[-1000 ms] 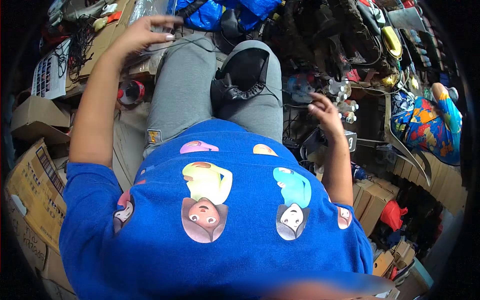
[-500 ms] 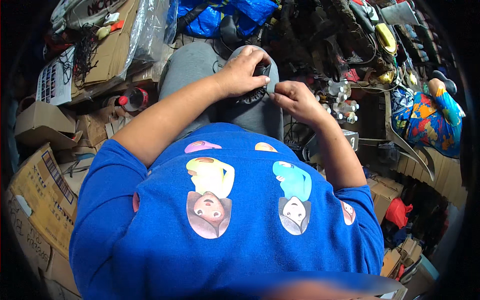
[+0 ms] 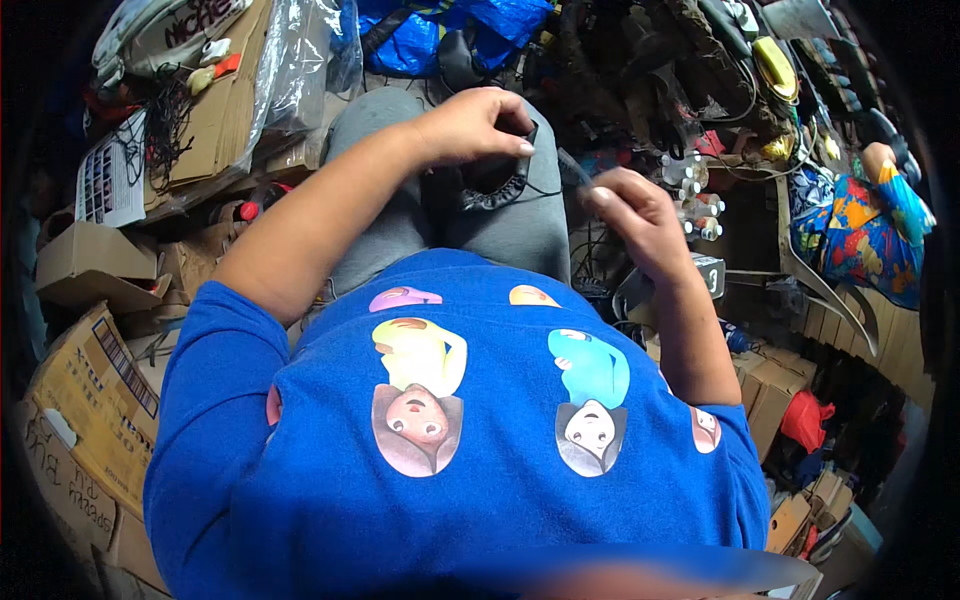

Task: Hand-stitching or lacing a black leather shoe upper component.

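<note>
A black, shoe-like piece (image 3: 492, 190) with a ridged, stitched-looking edge rests over my knees. My left hand (image 3: 478, 125) is closed on its far side, thumb pointing right and fingers curled over out of sight. A dark thread or cord (image 3: 543, 192) runs out from the piece's right side. Off to the right, apart from the piece, my right hand (image 3: 637, 212) is closed in a pinch. From its fingertips sticks a thin greyish strip (image 3: 573, 168), blurred, so its kind is unclear.
Small clear bottles (image 3: 697, 205) crowd the floor beyond my right hand. Further right are a curved metal blade (image 3: 835, 305) and a colourful patterned cloth (image 3: 870, 240). Cardboard boxes (image 3: 90, 265) are piled at left; a blue bag (image 3: 420, 40) lies ahead of my knees.
My right hand has drawn away from the black piece to the right and a little nearer, with the thin strip. My left hand stays on the piece, barely shifted.
</note>
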A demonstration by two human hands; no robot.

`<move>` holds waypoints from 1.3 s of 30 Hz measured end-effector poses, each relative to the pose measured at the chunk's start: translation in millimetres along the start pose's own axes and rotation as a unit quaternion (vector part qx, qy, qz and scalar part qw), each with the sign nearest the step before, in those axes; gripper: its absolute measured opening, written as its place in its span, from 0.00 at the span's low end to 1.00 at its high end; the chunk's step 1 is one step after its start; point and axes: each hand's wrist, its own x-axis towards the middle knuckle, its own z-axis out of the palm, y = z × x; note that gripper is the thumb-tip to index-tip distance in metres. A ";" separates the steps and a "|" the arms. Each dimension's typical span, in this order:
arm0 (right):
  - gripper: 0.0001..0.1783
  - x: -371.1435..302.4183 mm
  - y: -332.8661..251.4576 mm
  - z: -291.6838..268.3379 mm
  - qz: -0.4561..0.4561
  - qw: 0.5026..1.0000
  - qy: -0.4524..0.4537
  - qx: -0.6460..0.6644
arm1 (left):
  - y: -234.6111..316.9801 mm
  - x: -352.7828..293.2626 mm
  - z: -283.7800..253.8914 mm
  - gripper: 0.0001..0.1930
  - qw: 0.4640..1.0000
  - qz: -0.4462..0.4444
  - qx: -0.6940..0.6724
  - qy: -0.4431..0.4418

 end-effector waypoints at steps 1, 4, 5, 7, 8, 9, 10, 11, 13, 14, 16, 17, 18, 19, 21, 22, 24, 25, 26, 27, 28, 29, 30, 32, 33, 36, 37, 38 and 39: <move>0.06 4.7 -0.5 6.4 -0.058 0.996 0.004 -0.062 | -1.4 1.4 -5.9 0.17 0.993 -0.036 -0.093 -0.063; 0.12 9.0 5.0 11.6 -0.039 0.991 -0.016 -0.128 | 12.2 3.6 -13.1 0.15 0.993 -0.021 -0.073 -0.095; 0.13 11.1 7.8 14.2 -0.044 0.988 -0.023 -0.148 | 12.8 4.1 -13.4 0.15 0.992 -0.013 -0.063 -0.107; 0.15 14.2 7.8 17.8 -0.037 0.988 -0.019 -0.151 | 11.2 3.3 -14.0 0.14 0.988 -0.023 -0.093 -0.121; 0.15 15.6 10.0 18.3 -0.041 0.986 -0.017 -0.162 | 12.9 3.3 -14.4 0.13 0.982 -0.031 -0.124 -0.136; 0.15 16.4 11.5 18.1 -0.045 0.984 -0.016 -0.173 | 14.9 2.8 -15.6 0.13 0.982 -0.030 -0.124 -0.137; 0.15 16.9 11.8 17.2 -0.045 0.984 -0.015 -0.173 | 17.6 2.0 -17.6 0.15 0.981 -0.038 -0.110 -0.154; 0.15 17.6 11.9 16.9 -0.034 0.984 -0.018 -0.175 | 19.8 0.6 -19.3 0.16 0.980 -0.047 -0.097 -0.170; 0.15 17.9 10.8 16.5 -0.024 0.984 -0.021 -0.177 | 19.3 0.2 -20.0 0.17 0.979 -0.055 -0.092 -0.176; 0.15 18.1 9.3 16.1 -0.022 0.983 -0.024 -0.180 | 19.3 0.1 -20.5 0.19 0.978 -0.061 -0.087 -0.182; 0.15 19.1 7.0 15.4 -0.021 0.983 -0.027 -0.183 | 21.4 0.5 -21.7 0.19 0.977 -0.058 -0.073 -0.190; 0.15 19.7 5.9 15.4 -0.020 0.982 -0.029 -0.187 | 22.3 0.9 -22.1 0.19 0.977 -0.053 -0.059 -0.198; 0.15 20.3 5.5 15.6 -0.018 0.981 -0.031 -0.192 | 21.7 1.5 -21.9 0.19 0.977 -0.053 -0.059 -0.198; 0.15 21.5 6.0 16.4 -0.018 0.981 -0.031 -0.192 | 20.3 2.6 -21.5 0.18 0.977 -0.054 -0.064 -0.195; 0.15 24.6 7.5 17.8 -0.018 0.981 -0.038 -0.190 | 16.7 5.0 -20.3 0.18 0.978 -0.055 -0.071 -0.191; 0.15 27.0 10.9 16.8 -0.019 0.981 -0.039 -0.191 | 13.3 7.5 -19.9 0.18 0.976 -0.054 -0.079 -0.197; 0.15 33.0 23.4 11.4 -0.040 0.985 -0.067 -0.154 | 12.8 11.5 -19.3 0.18 0.974 -0.052 -0.087 -0.205; 0.15 36.3 29.0 8.5 -0.040 0.985 -0.068 -0.154 | 12.7 13.2 -19.1 0.18 0.974 -0.052 -0.079 -0.208; 0.16 39.8 34.6 5.4 -0.021 0.988 -0.090 -0.120 | 13.3 13.6 -19.4 0.18 0.974 -0.052 -0.071 -0.211; 0.16 43.6 40.0 2.8 -0.002 0.990 -0.113 -0.085 | 13.4 13.2 -20.0 0.18 0.974 -0.052 -0.071 -0.210; 0.15 47.8 45.5 1.4 0.004 0.989 -0.131 -0.068 | 13.5 12.7 -20.6 0.18 0.969 -0.061 -0.094 -0.222; 0.15 50.8 49.3 1.0 0.004 0.989 -0.132 -0.069 | 13.0 12.8 -21.3 0.18 0.963 -0.070 -0.116 -0.235; 0.14 53.2 52.3 0.9 -0.001 0.989 -0.143 -0.039 | 12.4 13.3 -21.3 0.18 0.963 -0.070 -0.117 -0.233; 0.13 55.0 57.1 2.6 -0.006 0.988 -0.156 -0.010 | 10.3 14.8 -20.3 0.18 0.971 -0.028 -0.076 -0.225; 0.13 55.0 59.0 4.3 -0.008 0.988 -0.155 -0.002 | 9.2 15.6 -20.1 0.18 0.971 -0.028 -0.077 -0.223; 0.12 50.7 56.4 15.6 0.012 0.990 -0.136 0.024 | 5.2 15.6 -19.7 0.17 0.976 -0.008 -0.036 -0.214; 0.12 48.8 55.3 20.1 0.034 0.992 -0.116 0.042 | 3.7 14.9 -19.2 0.17 0.976 -0.016 -0.047 -0.212; 0.13 47.6 56.2 25.5 0.053 0.990 -0.102 0.078 | 3.5 14.0 -19.6 0.17 0.976 -0.024 -0.058 -0.210; 0.13 47.8 54.2 24.1 0.053 0.990 -0.103 0.077 | 3.7 13.9 -19.9 0.17 0.976 -0.024 -0.059 -0.209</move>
